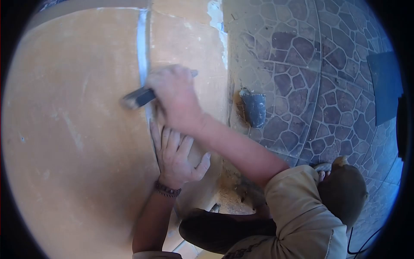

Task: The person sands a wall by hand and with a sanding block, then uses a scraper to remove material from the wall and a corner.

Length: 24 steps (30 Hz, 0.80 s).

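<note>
My right hand (pixel 177 97) is closed around a dark bar-shaped tool (pixel 142 97), whose exact kind I cannot make out. Its pale end is blurred by motion, and a small grey end sticks out past the other side of the fist. The tool lies across a narrow whitish strip (pixel 142 47) that runs along the tan wall surface (pixel 77 129). Just below, my left hand (pixel 177 159) rests flat on the surface beside the dark line continuing from the strip, fingers stretched and thumb out. A dark beaded bracelet (pixel 168 190) circles the left wrist.
A grey, rounded container-like object (pixel 253 110) lies on the stone-patterned floor (pixel 297 95), close to the wall's base. Bluish paint patches (pixel 217 17) mark the wall edge. My bent knees (pixel 345 194) are at lower right, near a thin black cable (pixel 362 250).
</note>
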Available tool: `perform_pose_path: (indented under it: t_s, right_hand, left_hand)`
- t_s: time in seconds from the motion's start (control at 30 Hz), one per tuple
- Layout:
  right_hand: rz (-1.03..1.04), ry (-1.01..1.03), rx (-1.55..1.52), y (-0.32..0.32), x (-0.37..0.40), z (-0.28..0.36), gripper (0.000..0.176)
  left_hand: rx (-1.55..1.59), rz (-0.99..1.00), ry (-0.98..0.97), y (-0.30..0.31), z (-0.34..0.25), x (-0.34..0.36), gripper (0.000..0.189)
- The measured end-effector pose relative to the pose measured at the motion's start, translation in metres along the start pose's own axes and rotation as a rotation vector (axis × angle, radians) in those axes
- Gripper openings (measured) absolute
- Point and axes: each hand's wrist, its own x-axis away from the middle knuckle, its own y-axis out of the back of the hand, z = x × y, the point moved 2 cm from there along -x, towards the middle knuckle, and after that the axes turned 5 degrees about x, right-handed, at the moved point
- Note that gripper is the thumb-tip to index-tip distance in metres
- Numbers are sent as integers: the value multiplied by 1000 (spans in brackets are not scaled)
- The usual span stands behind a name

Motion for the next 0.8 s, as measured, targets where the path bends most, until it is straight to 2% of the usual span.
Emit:
perform_pose_path:
  t_s: [0.03, 0.1, 0.17, 0.2, 0.23, 0.3, 0.33, 0.43, 0.5, 0.53, 0.6, 0.7, 0.73, 0.8]
  right_hand:
    - [-35, 36, 22, -7, 4, -19, 37]
    - [15, -329, 138, -2, 22, -87, 23]
    - [-145, -452, 246, 11, 14, -96, 21]
    - [-78, -455, 85, 6, 16, -95, 22]
    - [-46, -386, 134, 5, 10, -66, 29]
    - [-36, -79, 44, 0, -5, -13, 35]
    - [-7, 3, 63, 8, -18, 6, 37]
    - [-94, -15, 153, -4, -1, -67, 38]
    - [-175, -235, 278, -2, -16, -98, 32]
    - [-186, -268, 309, -2, -18, -91, 26]
    - [-114, -285, 225, -2, 0, -66, 27]
    - [-9, -324, 144, 11, 42, -16, 29]
    - [-11, -361, 126, 17, 52, -2, 29]
    - [-17, -427, 62, 17, 53, 12, 29]
  left_hand:
    - [15, -35, -12, 1, 1, -1, 42]
    - [24, -107, -42, 7, -2, -5, 42]
    - [-10, -76, -16, 10, -4, -3, 43]
    - [-11, -79, -18, 9, -4, -4, 43]
    - [-10, -81, -20, 8, -3, -6, 43]
    - [81, -124, -8, 1, 2, -3, 42]
    - [131, -149, 10, 1, 2, 1, 42]
    - [35, -109, -22, 8, 0, -5, 42]
    - [35, -99, -3, 10, 0, -4, 44]
    - [38, -97, 4, 11, -1, -4, 44]
    - [12, -81, -7, 11, -2, -5, 48]
    - [99, -199, -5, 7, 2, -1, 54]
    - [81, -215, -37, 7, 3, 1, 66]
    - [192, -287, -50, 4, 4, 4, 71]
